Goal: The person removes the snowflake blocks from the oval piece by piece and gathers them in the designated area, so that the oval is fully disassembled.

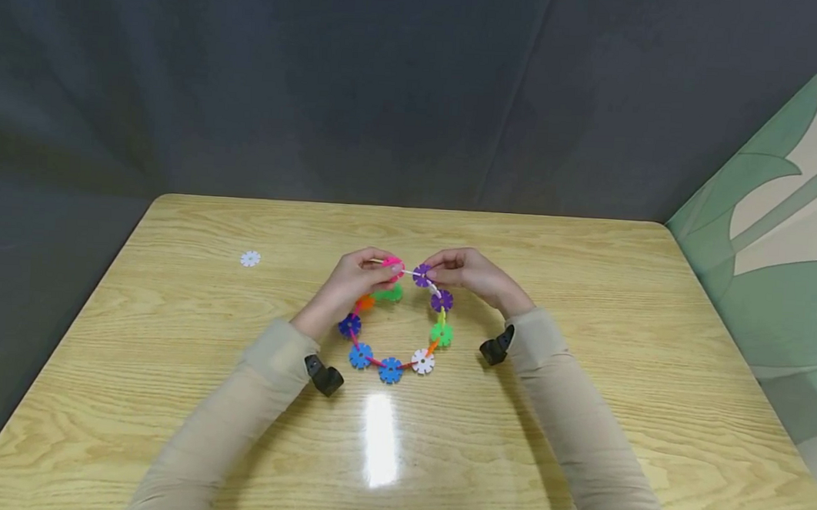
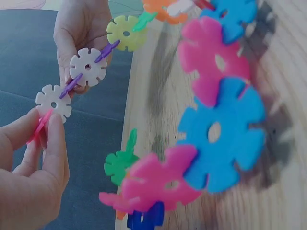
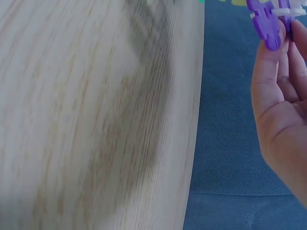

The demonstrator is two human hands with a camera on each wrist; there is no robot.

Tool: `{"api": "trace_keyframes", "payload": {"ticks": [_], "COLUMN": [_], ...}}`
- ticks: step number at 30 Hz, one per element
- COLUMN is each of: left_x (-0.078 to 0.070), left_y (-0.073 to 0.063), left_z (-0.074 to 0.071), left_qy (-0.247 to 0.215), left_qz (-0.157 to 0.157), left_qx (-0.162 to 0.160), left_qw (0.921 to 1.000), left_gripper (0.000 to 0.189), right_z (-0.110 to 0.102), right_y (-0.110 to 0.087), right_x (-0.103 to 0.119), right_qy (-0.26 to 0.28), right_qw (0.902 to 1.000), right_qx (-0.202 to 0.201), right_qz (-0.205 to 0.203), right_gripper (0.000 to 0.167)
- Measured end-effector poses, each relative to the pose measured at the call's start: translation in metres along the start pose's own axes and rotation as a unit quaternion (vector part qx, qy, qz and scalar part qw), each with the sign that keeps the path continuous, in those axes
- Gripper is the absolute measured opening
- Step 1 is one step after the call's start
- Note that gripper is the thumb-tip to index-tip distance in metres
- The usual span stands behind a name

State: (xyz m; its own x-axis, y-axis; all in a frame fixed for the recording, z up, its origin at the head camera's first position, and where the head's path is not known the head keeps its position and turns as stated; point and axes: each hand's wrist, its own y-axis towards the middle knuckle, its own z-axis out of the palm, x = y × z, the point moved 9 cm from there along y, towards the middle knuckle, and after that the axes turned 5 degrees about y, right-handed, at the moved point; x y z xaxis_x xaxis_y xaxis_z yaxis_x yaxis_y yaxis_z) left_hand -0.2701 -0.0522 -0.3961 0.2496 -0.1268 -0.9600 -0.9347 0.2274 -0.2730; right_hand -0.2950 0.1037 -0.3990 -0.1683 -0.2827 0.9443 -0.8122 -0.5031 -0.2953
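Slotted plastic discs, interlocked crosswise, form a curved chain. Left of centre in the head view, my left hand (image 1: 355,279) pinches a pink disc (image 1: 393,267) between thumb and fingers. A white disc (image 2: 53,102) is slotted against that pink disc, its face visible in the left wrist view. On its other side is a purple disc (image 1: 422,275), which my right hand (image 1: 477,275) pinches. The right wrist view shows this purple disc (image 3: 265,24) beside a second purple one, a white disc edge-on between them. A green disc (image 1: 388,292) lies just below the left fingers; whether it joins the pink disc I cannot tell.
The chain's lower part runs through blue discs (image 1: 390,370) and a white disc (image 1: 422,361) over the wooden table (image 1: 578,449). One loose white disc (image 1: 250,258) lies at the left. A dark curtain (image 1: 417,94) stands behind, a patterned fabric (image 1: 798,229) at the right.
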Motion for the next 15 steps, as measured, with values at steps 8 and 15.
{"api": "trace_keyframes", "payload": {"ticks": [8,15], "left_x": [-0.0016,-0.0028], "left_y": [0.0009,0.0004], "left_z": [-0.0043,-0.0091], "left_qy": [-0.009,0.005], "left_qz": [0.003,0.006], "left_qx": [-0.039,-0.063], "left_qw": [0.9992,0.998], "left_gripper": [0.033,0.031], "right_z": [-0.0018,-0.0002], "right_y": [0.0003,-0.0004], "right_x": [0.0048,0.0079], "right_qy": [0.009,0.013], "right_qw": [0.9994,0.9991], "right_qx": [-0.03,-0.036], "right_qz": [-0.017,-0.018], "right_gripper": [0.027,0.025]}}
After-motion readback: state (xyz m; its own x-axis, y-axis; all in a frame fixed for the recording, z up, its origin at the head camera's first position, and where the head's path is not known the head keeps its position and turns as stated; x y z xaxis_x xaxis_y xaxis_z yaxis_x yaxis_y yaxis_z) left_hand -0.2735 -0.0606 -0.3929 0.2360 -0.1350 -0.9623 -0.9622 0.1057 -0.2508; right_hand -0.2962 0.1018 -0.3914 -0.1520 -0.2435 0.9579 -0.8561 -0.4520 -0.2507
